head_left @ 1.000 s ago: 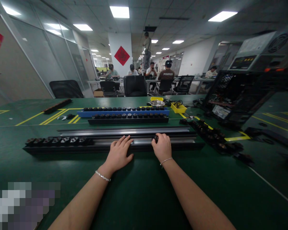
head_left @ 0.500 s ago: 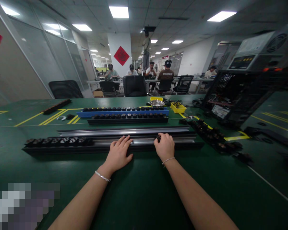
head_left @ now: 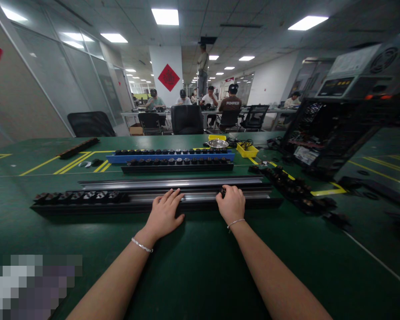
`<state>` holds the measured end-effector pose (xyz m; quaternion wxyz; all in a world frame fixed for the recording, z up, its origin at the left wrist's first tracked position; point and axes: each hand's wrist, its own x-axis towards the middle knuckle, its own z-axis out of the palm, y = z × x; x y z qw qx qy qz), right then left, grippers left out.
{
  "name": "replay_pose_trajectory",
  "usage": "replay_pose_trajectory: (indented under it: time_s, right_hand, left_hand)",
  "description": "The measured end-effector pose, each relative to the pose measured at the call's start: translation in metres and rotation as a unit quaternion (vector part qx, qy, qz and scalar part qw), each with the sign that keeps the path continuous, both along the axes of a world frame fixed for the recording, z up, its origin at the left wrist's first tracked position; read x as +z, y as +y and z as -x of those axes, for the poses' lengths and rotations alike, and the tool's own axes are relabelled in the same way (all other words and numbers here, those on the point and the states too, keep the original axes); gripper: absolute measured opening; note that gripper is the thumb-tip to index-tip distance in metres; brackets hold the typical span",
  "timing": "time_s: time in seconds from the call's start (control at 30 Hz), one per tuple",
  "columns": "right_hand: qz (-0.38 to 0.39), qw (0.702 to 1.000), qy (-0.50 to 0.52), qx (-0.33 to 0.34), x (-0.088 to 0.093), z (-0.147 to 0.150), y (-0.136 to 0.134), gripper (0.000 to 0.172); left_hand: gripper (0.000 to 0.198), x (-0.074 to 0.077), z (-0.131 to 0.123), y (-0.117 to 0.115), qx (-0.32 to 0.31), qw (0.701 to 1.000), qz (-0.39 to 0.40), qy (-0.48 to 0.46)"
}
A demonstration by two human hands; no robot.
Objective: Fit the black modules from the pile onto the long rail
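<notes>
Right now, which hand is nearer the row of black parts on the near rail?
Left. The left hand is on the near rail, right of the black parts; the right hand, holding a dark piece, is farther right along it.

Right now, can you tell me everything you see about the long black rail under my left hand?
The long black rail lies flat across the green table, running left to right. It looks like metal, with a shiny silvery strip inside. A row of dark blocks sits along its left part. Your left hand rests across its middle, fingers spread. Your right hand is farther right, pinching a small dark piece; whether that piece touches the rail is hard to tell.
</notes>
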<state>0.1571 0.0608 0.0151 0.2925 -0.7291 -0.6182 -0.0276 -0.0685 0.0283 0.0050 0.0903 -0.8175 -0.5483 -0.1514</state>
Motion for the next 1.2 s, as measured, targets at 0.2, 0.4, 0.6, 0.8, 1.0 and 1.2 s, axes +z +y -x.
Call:
replay_pose_trajectory:
  time_s: [0.2, 0.4, 0.6, 0.8, 1.0, 1.2]
  right_hand:
    - [-0.001, 1.000, -0.004, -0.021, -0.001, -0.011, 0.001, 0.033]
    - [-0.002, 1.000, -0.004, -0.030, -0.001, -0.018, 0.001, 0.033]
    - [-0.005, 0.999, -0.003, -0.033, 0.000, -0.021, 0.000, 0.034]
    - [0.000, 0.999, 0.003, -0.035, 0.001, -0.023, 0.000, 0.034]
    - [0.003, 0.999, 0.013, -0.040, 0.000, -0.027, 0.001, 0.034]
    - [-0.002, 0.999, 0.020, -0.047, 0.000, -0.031, 0.002, 0.035]
  left_hand:
    - [0.061, 0.000, 0.000, 0.000, -0.001, 1.000, -0.002, -0.001]
    - [0.061, -0.001, 0.000, 0.000, -0.001, 1.000, -0.010, 0.000]
    - [0.060, -0.001, 0.000, 0.000, 0.002, 1.000, -0.006, 0.001]
    - [0.060, 0.000, 0.000, 0.000, 0.002, 1.000, -0.002, 0.000]
    - [0.061, 0.001, 0.000, -0.001, 0.004, 1.000, 0.004, -0.003]
    - [0.061, 0.001, 0.000, -0.001, 0.004, 1.000, 0.008, 0.003]
